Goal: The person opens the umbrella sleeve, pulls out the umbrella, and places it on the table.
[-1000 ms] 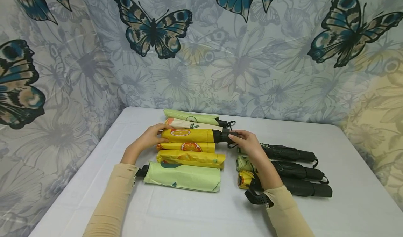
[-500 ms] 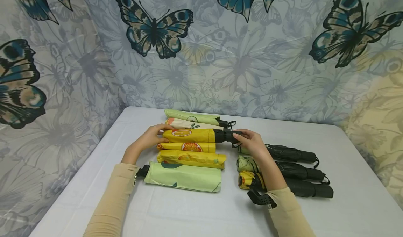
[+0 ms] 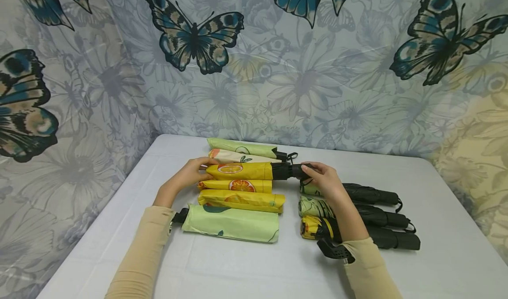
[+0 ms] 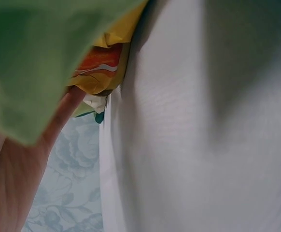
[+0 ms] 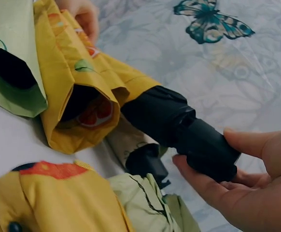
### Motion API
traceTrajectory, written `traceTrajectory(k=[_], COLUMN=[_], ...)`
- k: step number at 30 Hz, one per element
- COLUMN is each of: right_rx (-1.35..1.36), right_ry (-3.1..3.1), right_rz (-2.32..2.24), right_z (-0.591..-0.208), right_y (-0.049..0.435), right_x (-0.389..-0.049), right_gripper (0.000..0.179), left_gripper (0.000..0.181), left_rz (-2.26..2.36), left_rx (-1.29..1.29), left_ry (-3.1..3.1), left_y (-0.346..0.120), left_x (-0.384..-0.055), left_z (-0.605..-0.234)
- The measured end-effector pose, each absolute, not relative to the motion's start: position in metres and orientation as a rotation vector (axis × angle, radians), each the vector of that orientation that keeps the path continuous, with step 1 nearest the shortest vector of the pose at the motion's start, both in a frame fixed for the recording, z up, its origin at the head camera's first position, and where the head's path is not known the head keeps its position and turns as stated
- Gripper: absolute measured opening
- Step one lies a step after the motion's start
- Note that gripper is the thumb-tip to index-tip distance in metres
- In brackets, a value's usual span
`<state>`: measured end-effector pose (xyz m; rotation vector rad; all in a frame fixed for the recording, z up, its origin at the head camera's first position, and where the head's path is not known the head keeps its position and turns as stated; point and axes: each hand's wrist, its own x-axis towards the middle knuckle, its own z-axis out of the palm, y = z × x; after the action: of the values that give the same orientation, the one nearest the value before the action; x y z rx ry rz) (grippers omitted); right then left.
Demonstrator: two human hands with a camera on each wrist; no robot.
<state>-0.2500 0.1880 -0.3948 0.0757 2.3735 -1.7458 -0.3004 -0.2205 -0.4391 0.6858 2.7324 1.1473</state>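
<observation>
My left hand [image 3: 188, 174] pinches the left end of a yellow umbrella sleeve [image 3: 250, 171] printed with an orange slice. From the sleeve's right end sticks a folded black umbrella [image 3: 281, 171]. Thumb and fingers of my right hand [image 3: 323, 180] grip its black handle [image 5: 205, 147], seen closely in the right wrist view. Behind it lie a cream umbrella [image 3: 258, 158] and a light green one [image 3: 242, 147]. In front are two yellow sleeves [image 3: 230, 185] [image 3: 240, 200] and a larger light green umbrella [image 3: 232, 223], black at its left end. Green fabric hides part of my left hand in its wrist view.
Several folded black umbrellas [image 3: 393, 236] lie at the right, below and beside my right forearm, with green or yellow left ends. A white cloth covers the table [image 3: 222, 268]. A butterfly-print curtain [image 3: 246, 105] stands behind its back edge.
My right hand has moved right with the umbrella handle, and more black cloth shows outside the yellow sleeve. The sleeve has shifted slightly right. My left hand has stayed nearly still.
</observation>
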Motion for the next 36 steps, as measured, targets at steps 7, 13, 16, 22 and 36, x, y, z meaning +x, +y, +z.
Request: traceTrajectory(k=[7,13,16,22,36], right_rx=[0.067,0.07,0.069,0.056,0.037], right_ry=[2.384,2.395,2.404,2.423,2.391], right_rz=[-1.771,-1.786,-1.793,-1.815,-1.889], right_z=[-0.391,-0.387,-0.385,-0.382,-0.377], right_y=[0.199,0.21,0.214,0.22,0.228], right_x=[-0.249,-0.247,-0.245,-0.243,-0.241], right_gripper=[0.064,0.066,0.068,0.071,0.072], left_gripper=[0.038,0.036,0.036,0.034,0.028], left_rz=[1.151,1.148,1.147,1.139,1.136], left_rx=[0.687,0.678,0.665,0.647,0.668], left_ry=[2.733,2.731,2.724,2.718,2.718], left_y=[-0.222,-0.222,-0.222,-0.222,-0.22], left_x=[-0.3,-0.299,-0.299,-0.299,-0.299], left_z=[-0.439,-0.438,-0.437,-0.437,-0.436])
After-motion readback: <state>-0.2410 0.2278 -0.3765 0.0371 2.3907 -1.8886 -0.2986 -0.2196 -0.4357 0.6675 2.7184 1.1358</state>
